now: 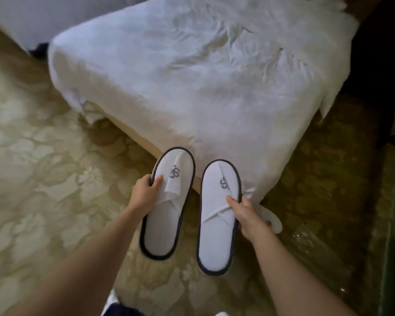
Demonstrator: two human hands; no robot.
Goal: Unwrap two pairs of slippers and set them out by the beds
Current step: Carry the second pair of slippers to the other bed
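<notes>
While each hand grips one slipper, left hand (pixel 144 195) on the left slipper (pixel 167 208), right hand (pixel 246 215) on the right slipper (pixel 217 222), lower both flat, side by side, beside the bed (pixel 192 76).

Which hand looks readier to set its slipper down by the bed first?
Probably the right hand. Its white dark-trimmed terry slipper sits nearer the white-sheeted bed's corner. The left hand holds the matching slipper farther out over the patterned beige carpet.

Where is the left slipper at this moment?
Low in the head view, the left slipper is in the left hand, beside the other slipper, near the bed corner.
</notes>
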